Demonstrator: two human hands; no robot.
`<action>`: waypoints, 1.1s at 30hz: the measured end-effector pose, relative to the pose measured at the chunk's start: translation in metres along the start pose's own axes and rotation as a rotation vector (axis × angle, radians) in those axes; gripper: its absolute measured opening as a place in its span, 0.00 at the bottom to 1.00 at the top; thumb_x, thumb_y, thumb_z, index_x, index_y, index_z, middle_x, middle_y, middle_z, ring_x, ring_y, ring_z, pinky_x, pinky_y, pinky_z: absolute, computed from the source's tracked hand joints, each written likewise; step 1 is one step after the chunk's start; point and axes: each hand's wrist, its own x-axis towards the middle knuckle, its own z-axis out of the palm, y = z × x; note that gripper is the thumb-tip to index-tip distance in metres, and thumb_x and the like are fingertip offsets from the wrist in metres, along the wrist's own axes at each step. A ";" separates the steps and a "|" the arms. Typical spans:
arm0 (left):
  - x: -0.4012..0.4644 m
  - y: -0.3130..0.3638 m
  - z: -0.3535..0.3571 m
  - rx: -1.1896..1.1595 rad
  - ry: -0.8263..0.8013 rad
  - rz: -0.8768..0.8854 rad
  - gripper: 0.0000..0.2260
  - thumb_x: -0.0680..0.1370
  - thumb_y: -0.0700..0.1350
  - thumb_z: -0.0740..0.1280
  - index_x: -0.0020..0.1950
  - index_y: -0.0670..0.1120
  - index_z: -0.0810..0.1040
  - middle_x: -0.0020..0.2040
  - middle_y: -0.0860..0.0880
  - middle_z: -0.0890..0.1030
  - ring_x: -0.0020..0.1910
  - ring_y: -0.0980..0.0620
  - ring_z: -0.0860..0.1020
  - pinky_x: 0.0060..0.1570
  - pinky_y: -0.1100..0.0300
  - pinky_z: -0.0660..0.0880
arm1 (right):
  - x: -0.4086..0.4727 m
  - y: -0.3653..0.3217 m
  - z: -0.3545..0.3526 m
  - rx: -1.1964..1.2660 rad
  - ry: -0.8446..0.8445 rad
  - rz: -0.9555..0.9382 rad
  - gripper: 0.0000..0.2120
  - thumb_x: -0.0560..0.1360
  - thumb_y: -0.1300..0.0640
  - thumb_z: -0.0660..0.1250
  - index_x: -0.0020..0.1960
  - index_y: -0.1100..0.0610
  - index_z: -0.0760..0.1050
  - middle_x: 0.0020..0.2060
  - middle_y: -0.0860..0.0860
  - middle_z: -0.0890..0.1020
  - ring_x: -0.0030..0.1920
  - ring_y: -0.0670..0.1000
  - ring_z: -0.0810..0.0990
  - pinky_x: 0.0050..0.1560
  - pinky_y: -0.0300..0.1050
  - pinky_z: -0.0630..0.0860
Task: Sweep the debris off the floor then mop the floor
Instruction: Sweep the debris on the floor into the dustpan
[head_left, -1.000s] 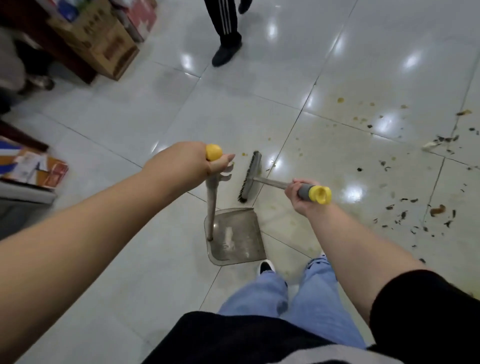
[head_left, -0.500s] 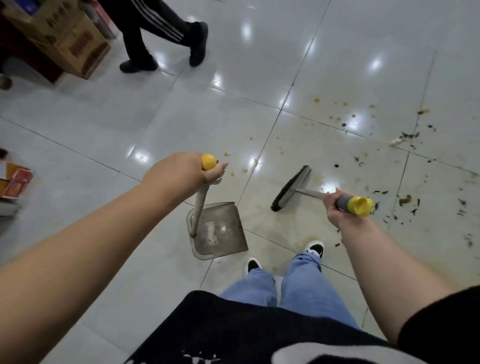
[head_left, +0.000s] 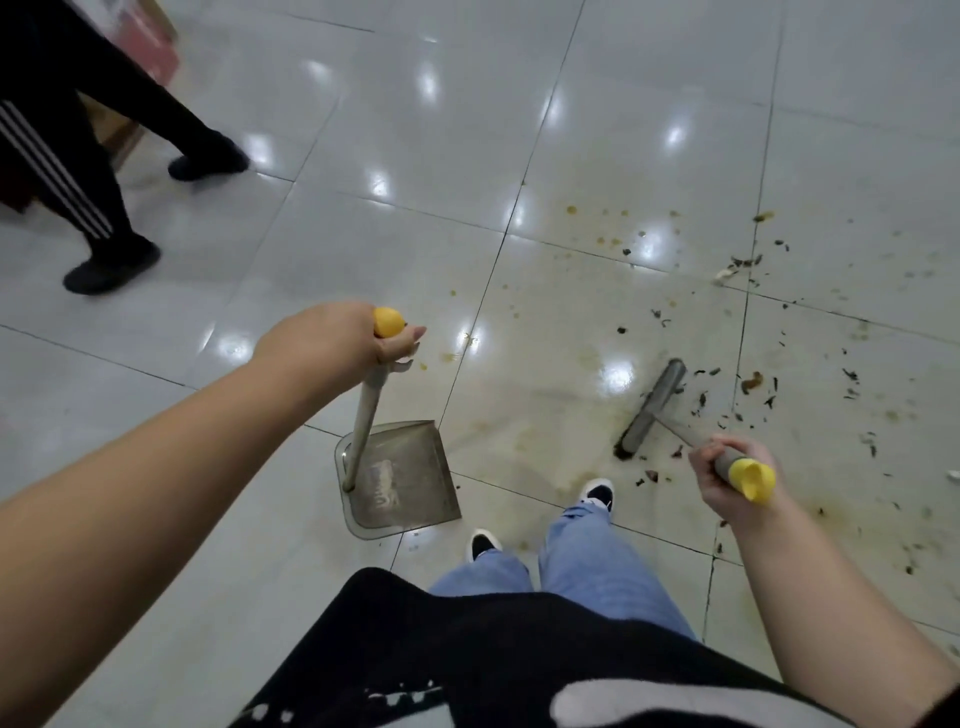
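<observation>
Left hand (head_left: 332, 340) gripping dustpan (head_left: 402, 480) handle, right hand (head_left: 724, 480) gripping broom (head_left: 652, 408): risk of smearing wet stains (head_left: 524, 441), scattering debris (head_left: 748, 384) wide of the pan.

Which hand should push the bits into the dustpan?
Right. The right hand grips the broom, whose head sits among the debris; the left hand only steadies the dustpan.

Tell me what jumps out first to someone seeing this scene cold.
The dark debris scattered over stained tiles at right catches the eye first, with the broom head set down at its near edge, its handle gripped by the right hand. Left of it, the left hand holds the yellow-capped handle of a grey dustpan resting on the floor. Another person's dark legs stride past at upper left.
</observation>
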 end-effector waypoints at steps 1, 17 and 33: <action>0.002 0.003 -0.001 0.006 -0.006 0.006 0.24 0.76 0.64 0.56 0.37 0.43 0.71 0.32 0.45 0.72 0.36 0.44 0.72 0.34 0.58 0.63 | -0.004 -0.003 -0.003 0.040 -0.027 0.013 0.02 0.74 0.68 0.55 0.45 0.63 0.63 0.25 0.54 0.69 0.15 0.43 0.69 0.20 0.28 0.70; 0.071 0.101 -0.027 0.010 0.000 0.107 0.21 0.75 0.62 0.59 0.31 0.48 0.67 0.28 0.51 0.71 0.28 0.55 0.69 0.28 0.62 0.60 | 0.039 -0.057 0.074 0.211 -0.297 0.271 0.18 0.53 0.73 0.66 0.37 0.59 0.65 0.22 0.53 0.69 0.16 0.44 0.71 0.21 0.28 0.71; 0.151 0.240 -0.029 0.141 0.014 0.155 0.21 0.75 0.63 0.59 0.34 0.47 0.67 0.31 0.49 0.71 0.34 0.47 0.71 0.33 0.60 0.64 | 0.094 -0.175 0.016 -0.041 -0.038 0.219 0.08 0.80 0.60 0.56 0.46 0.64 0.69 0.32 0.51 0.73 0.24 0.42 0.75 0.29 0.31 0.74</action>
